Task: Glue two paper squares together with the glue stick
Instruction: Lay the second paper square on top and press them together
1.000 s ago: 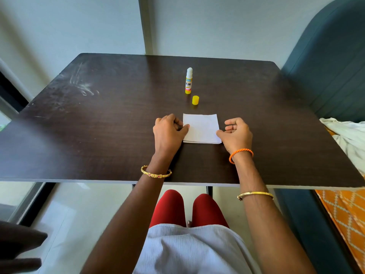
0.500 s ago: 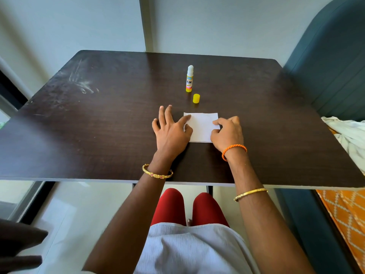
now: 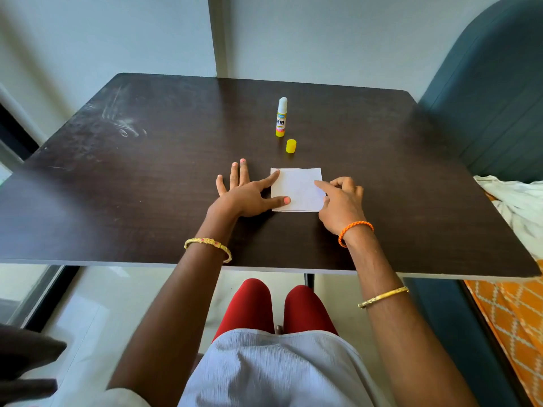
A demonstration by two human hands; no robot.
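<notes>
The paper (image 3: 296,189) is lying flat on the table (image 3: 117,186) between the hands, its edges looking aligned as one stack. The left hand (image 3: 246,195), a fist a second ago, is now spreading wide with thumb and forefinger pinning the near edge, while the right hand (image 3: 340,201), half curled and holding nothing, is pressing a fingertip on the opposite side. Beyond both hands the glue stick (image 3: 281,117) is standing uncapped beside its cap (image 3: 291,146), suggesting pressing-down is under way.

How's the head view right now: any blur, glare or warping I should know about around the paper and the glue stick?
Head view: the paper, glue stick and yellow cap are sharp, as are both hands; daylight leaves a pale sheen on the table at far left, away from the work; the wide lens bows the table edges, and the bottom-left corner is blurred.
</notes>
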